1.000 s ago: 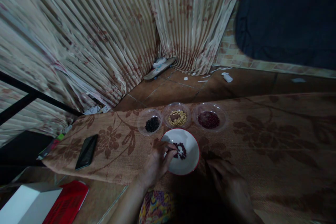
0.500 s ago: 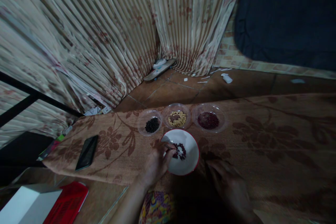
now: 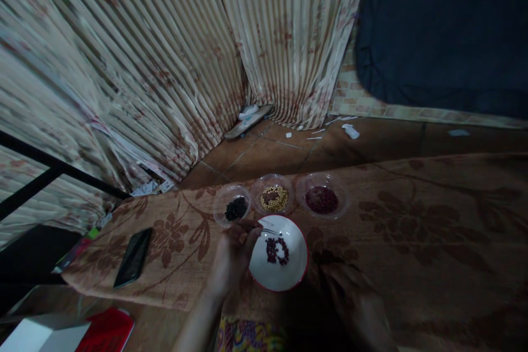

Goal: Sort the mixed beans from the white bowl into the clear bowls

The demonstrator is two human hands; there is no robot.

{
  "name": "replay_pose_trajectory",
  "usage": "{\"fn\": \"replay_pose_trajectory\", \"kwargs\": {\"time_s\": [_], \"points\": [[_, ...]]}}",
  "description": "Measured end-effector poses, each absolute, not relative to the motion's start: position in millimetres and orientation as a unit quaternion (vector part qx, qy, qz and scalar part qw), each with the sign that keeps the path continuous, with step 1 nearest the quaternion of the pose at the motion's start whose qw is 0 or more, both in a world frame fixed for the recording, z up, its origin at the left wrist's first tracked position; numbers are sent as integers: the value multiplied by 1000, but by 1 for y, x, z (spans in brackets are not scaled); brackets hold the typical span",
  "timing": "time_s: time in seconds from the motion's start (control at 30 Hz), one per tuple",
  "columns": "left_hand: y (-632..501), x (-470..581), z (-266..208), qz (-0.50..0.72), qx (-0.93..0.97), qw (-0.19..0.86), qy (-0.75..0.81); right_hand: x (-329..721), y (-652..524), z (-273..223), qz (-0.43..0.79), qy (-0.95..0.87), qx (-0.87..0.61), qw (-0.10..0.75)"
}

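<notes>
My left hand (image 3: 236,247) pinches a pair of tweezers (image 3: 271,231), whose thin tips reach over the upper part of a white bowl (image 3: 293,275) with a red rim. Inside the bowl lie small dark red beans (image 3: 277,251), grouped in a loose ring. I cannot make out any bean between the tips. My right hand (image 3: 350,291) rests in shadow on the cloth to the right of the bowl, its fingers curled and dim. Behind the bowl stand three clear plastic dishes: black beans (image 3: 236,208) at left, yellow soybeans (image 3: 274,198) in the middle, red beans (image 3: 322,199) at right.
A brown flowered cloth (image 3: 412,231) covers the table. A black phone (image 3: 132,257) lies on its left part. Below left are a white box (image 3: 45,333) and a red packet (image 3: 108,330). Striped curtains (image 3: 165,55) hang behind, with litter on the tiled floor (image 3: 264,148).
My left hand has drawn back up and left from the beans, bringing the tweezers toward the bowl's upper edge. The whole view has shifted slightly. My right hand stays beside the bowl.
</notes>
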State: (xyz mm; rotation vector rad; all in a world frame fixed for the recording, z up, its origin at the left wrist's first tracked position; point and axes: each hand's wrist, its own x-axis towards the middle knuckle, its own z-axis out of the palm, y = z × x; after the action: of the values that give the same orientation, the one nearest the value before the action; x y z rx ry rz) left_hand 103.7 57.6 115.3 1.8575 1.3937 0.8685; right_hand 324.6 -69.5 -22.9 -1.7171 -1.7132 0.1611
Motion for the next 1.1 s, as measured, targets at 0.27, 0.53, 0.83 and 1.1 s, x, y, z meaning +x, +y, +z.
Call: {"fn": "replay_pose_trajectory", "kwargs": {"time_s": [0.27, 0.53, 0.83, 1.1], "points": [[109, 196, 138, 377, 776, 289, 414, 323, -66, -18, 44, -663, -654, 362], [88, 165, 123, 350, 773, 249, 467, 324, -68, -15, 70, -659, -658, 358], [37, 98, 94, 287, 740, 288, 536, 327, -69, -25, 42, -680, -648, 341], [35, 99, 92, 284, 762, 263, 520, 327, -71, -21, 66, -673, -657, 334]]}}
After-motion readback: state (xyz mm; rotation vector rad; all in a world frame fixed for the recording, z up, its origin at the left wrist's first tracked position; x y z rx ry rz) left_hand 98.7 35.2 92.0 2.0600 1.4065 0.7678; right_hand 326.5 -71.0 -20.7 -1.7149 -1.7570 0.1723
